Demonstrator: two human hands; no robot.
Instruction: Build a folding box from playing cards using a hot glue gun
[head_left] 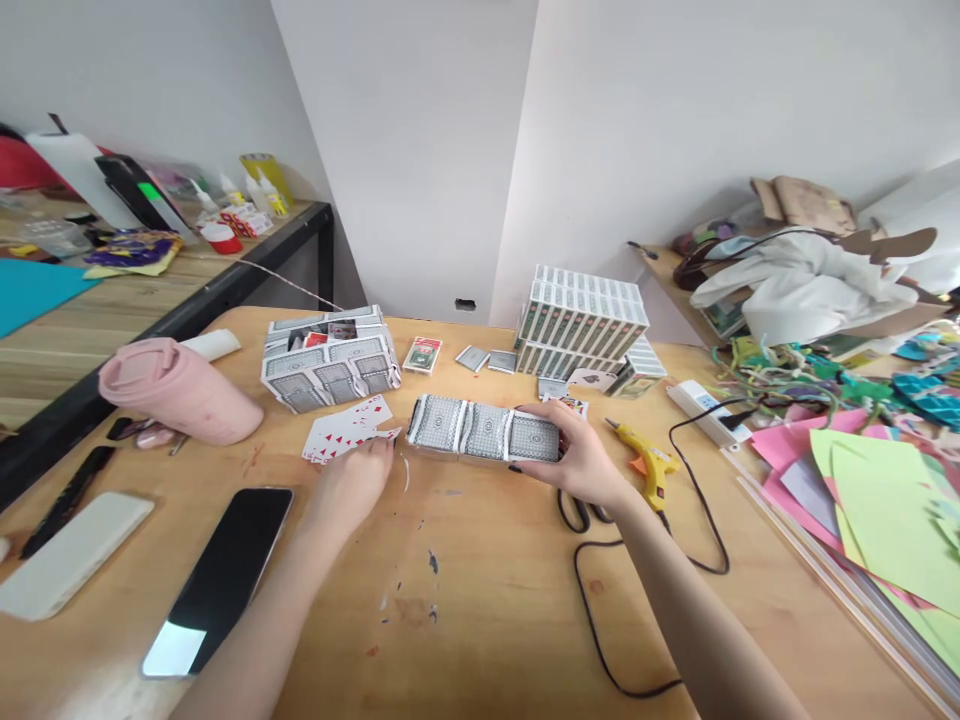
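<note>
And here we are at the table (487, 620), where the long, grey-and-white patterned block of playing cards (489, 432) lies near the middle, between the two hands. The right hand (581, 455) has its grip around the block's right end, thumb along the near lower edge, fingers over the far side. Over on the left, the left hand (352, 485) has its fingertips bunched at the edge of the spread white playing cards with red pips (337, 428); whether a card is actually pinched there, I can't tell.

Good handling here, I'd judge, means a steady, light right grip so the bands don't buckle, and lifting any card by its edge, keeping it flat.

Now the lie of that block: its long axis runs left to right across the person's front, tilted a touch, left end slightly farther away. That left end points towards the spread cards, just beside them; the right end sits in the hand, on the side of the yellow glue gun (651, 465). Patterned backs face up.
</note>
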